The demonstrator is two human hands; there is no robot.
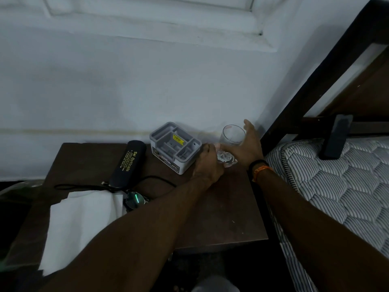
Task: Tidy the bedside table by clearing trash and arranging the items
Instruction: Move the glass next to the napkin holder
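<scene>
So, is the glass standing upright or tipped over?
Tilted, not upright: the glass leans with its rim toward the wall while both hands are at it. It looks empty.
</scene>
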